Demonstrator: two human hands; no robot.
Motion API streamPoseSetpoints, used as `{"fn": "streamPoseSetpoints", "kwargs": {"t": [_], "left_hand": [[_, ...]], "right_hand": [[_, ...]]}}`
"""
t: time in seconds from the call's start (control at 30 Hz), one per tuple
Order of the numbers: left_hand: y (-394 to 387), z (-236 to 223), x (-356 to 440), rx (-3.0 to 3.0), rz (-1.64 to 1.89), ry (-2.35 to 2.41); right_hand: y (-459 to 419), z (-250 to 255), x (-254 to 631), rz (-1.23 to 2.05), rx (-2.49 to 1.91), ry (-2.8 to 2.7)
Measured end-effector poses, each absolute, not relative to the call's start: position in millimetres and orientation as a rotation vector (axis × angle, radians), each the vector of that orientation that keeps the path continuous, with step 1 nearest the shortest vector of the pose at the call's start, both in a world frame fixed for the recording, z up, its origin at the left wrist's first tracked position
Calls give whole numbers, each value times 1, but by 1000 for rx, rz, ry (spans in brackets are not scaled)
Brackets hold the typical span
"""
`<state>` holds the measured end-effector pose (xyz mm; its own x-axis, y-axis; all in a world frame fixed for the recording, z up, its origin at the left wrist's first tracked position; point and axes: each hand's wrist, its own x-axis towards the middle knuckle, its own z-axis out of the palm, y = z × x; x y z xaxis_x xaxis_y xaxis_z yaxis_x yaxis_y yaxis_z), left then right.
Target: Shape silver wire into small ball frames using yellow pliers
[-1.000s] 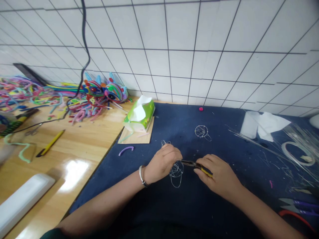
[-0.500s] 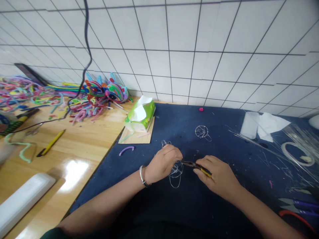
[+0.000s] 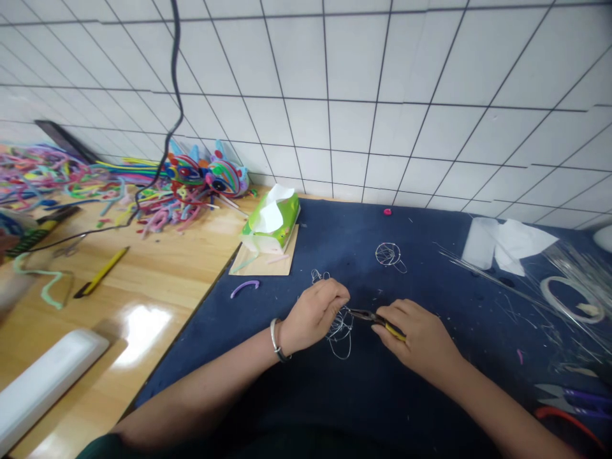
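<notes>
Head view, lower centre: left hand (image 3: pixel 314 313) pinches the wire frame (image 3: pixel 340 324); right hand (image 3: pixel 417 335) grips pliers (image 3: pixel 377 317), their tips at the wire frame.

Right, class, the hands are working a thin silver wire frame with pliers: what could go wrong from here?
The narrow dark tips of the yellow-handled pliers are right by the left hand, so a slip might pinch its fingers. The thin silver wire frame has loose loops, which could bend or tangle. The purple-handled metal scissors lie near the right forearm, which might brush their spread blades.
</notes>
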<state>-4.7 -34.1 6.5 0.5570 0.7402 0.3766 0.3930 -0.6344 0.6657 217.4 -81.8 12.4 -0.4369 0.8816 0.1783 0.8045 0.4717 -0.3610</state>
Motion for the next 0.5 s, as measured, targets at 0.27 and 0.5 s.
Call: {"fn": "streamPoseSetpoints", "kwargs": {"t": [0.27,0.5], "left_hand": [[-34,8,-4,2203,867,1019],[-33,7,-4,2212,838,1017]], "right_hand": [[-83,16,212,22,-1489,-2458],[-81,15,215,230,-1468,-2410]]}}
